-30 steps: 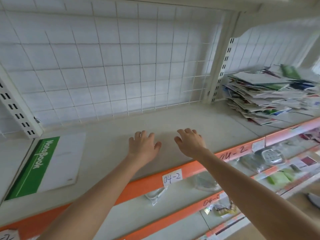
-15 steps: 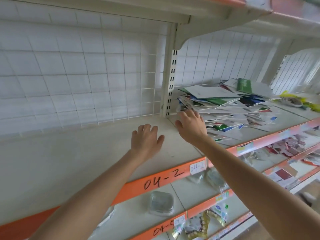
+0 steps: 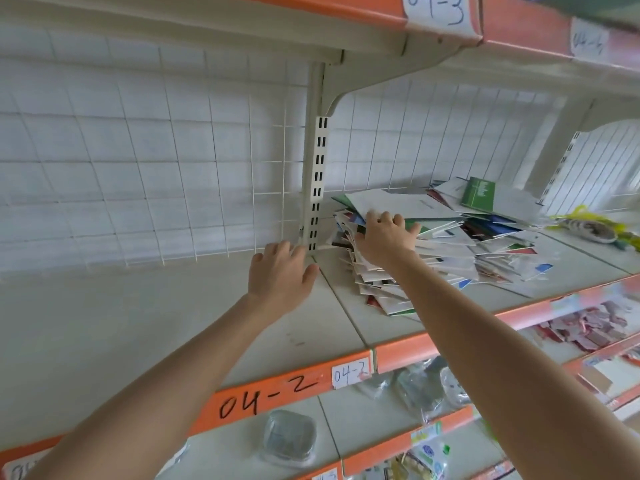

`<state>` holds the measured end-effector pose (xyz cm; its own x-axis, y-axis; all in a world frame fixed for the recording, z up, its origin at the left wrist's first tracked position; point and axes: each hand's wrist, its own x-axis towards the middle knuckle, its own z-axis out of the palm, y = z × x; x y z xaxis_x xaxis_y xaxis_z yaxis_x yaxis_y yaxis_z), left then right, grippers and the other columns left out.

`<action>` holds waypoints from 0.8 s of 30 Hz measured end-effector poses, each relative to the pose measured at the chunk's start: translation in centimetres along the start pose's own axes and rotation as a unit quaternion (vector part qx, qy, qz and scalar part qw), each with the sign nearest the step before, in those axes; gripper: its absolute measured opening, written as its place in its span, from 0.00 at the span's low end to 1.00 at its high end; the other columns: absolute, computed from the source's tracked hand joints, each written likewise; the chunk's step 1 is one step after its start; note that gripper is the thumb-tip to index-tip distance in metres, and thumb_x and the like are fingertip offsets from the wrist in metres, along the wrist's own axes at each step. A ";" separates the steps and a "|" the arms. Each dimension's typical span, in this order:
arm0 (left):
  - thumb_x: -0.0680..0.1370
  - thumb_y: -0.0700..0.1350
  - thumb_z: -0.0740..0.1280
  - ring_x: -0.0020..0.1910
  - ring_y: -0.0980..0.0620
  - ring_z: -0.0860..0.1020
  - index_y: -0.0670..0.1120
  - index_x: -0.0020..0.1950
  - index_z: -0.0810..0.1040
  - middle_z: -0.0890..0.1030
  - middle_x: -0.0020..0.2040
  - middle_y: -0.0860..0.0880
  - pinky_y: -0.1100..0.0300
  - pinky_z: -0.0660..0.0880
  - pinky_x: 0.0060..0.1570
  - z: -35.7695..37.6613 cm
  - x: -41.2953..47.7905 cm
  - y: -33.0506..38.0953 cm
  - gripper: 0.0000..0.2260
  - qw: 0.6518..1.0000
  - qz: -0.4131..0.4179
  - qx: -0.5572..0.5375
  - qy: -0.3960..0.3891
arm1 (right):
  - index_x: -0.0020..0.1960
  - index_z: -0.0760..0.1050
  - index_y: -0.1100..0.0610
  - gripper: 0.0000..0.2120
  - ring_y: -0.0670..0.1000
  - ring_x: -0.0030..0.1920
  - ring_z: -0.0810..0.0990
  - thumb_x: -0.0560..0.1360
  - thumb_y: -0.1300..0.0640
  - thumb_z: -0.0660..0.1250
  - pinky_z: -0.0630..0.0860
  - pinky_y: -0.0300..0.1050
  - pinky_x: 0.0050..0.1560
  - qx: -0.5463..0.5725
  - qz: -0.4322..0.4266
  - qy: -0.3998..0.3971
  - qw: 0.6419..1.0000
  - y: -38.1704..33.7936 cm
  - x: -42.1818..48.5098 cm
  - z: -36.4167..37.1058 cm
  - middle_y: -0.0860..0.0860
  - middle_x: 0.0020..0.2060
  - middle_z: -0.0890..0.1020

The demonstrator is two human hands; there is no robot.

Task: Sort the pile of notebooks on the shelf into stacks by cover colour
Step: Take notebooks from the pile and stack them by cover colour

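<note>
Since half a second ago: right hand (image 3: 384, 237) has gone from short of the pile of notebooks (image 3: 450, 247) to lying on its left end. Left hand (image 3: 281, 271) has come along too and hovers just left of the right one, by the foot of the slotted upright (image 3: 315, 188).

Grip: left hand has its fingers spread and holds nothing. Right hand's fingers are bent over the pile's edge, fingertips at the rim of the white top notebook (image 3: 408, 204). Cannot tell whether anything is pinched yet.

Location: pile lies flat on the shelf (image 3: 173, 323), running away to the right of the right hand. A green notebook (image 3: 478, 192) sits on top at the far end, well beyond the fingertips.

Orientation: pile's long axis runs along the shelf, left to right. Covers face up, spines fanned at mixed angles. The white top notebook's long edge lies roughly along that axis, slightly skewed.

Judgement, step in hand: take one notebook off the top. Slide a thumb under one cover only and lift flat. Steady the loose layers below with the left hand, or they may slide forward.
</note>
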<state>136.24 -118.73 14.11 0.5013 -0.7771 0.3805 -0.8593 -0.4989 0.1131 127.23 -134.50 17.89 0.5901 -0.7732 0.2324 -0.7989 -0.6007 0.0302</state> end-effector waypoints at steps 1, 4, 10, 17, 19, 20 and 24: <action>0.81 0.53 0.54 0.62 0.45 0.70 0.45 0.66 0.72 0.74 0.62 0.46 0.54 0.68 0.57 0.1 0.0 0.0 0.19 1.000 -0.004 -0.001 -0.006 | 0.72 0.60 0.54 0.23 0.59 0.69 0.63 0.80 0.47 0.52 0.54 0.68 0.67 -0.007 -0.002 0.018 1.000 -0.2 -0.1 0.0 0.56 0.68 0.66; 0.81 0.53 0.53 0.63 0.45 0.70 0.44 0.65 0.73 0.74 0.62 0.46 0.54 0.67 0.58 0.4 -0.2 0.0 0.19 0.999 -0.014 -0.008 -0.033 | 0.64 0.71 0.56 0.16 0.58 0.62 0.70 0.79 0.53 0.55 0.54 0.67 0.68 0.004 -0.025 0.120 0.992 -0.1 -0.5 0.3 0.55 0.61 0.72; 0.81 0.52 0.56 0.65 0.44 0.68 0.44 0.68 0.71 0.72 0.66 0.45 0.52 0.69 0.59 0.0 0.0 -0.4 0.19 0.992 -0.048 -0.108 -0.044 | 0.40 0.81 0.61 0.10 0.58 0.34 0.80 0.72 0.59 0.63 0.74 0.54 0.44 0.190 -0.194 0.307 0.912 -1.6 -1.5 0.4 0.56 0.37 0.81; 0.79 0.55 0.61 0.72 0.46 0.63 0.43 0.76 0.56 0.64 0.73 0.44 0.53 0.63 0.67 -2.1 0.1 -3.3 0.30 0.938 -0.146 -0.308 -0.055 | 0.43 0.80 0.65 0.14 0.55 0.32 0.78 0.74 0.59 0.59 0.73 0.41 0.34 0.397 -0.260 0.398 0.785 -6.0 -4.1 -3.9 0.57 0.36 0.81; 0.78 0.57 0.62 0.73 0.47 0.62 0.44 0.77 0.54 0.63 0.74 0.46 0.53 0.62 0.68 -2.4 -0.3 -4.9 0.33 0.910 -0.182 -0.364 -0.075 | 0.45 0.80 0.66 0.14 0.49 0.33 0.75 0.74 0.59 0.58 0.69 0.31 0.35 0.454 -0.234 0.392 0.765 -7.0 -4.8 -5.4 0.56 0.36 0.80; 0.77 0.58 0.63 0.73 0.47 0.62 0.45 0.77 0.53 0.62 0.75 0.46 0.53 0.61 0.68 -2.5 -0.6 -5.7 0.35 0.899 -0.195 -0.382 -0.083 | 0.45 0.79 0.66 0.13 0.45 0.32 0.73 0.74 0.60 0.59 0.67 0.28 0.35 0.487 -0.207 0.375 0.761 -7.4 -5.1 -5.9 0.52 0.35 0.79; 0.74 0.57 0.68 0.72 0.47 0.63 0.48 0.77 0.54 0.62 0.75 0.47 0.52 0.63 0.68 -2.4 -2.0 -8.9 0.37 0.874 -0.227 -0.423 -0.071 | 0.40 0.74 0.61 0.09 0.48 0.32 0.69 0.77 0.64 0.60 0.67 0.40 0.35 0.635 -0.072 0.237 0.732 -8.7 -5.6 -6.6 0.52 0.30 0.74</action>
<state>142.66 -111.82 14.55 0.7661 -0.6427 0.0085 -0.3060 -0.3531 0.8841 130.16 -123.60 22.79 0.3101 -0.7068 0.6358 0.1966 -0.6067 -0.7702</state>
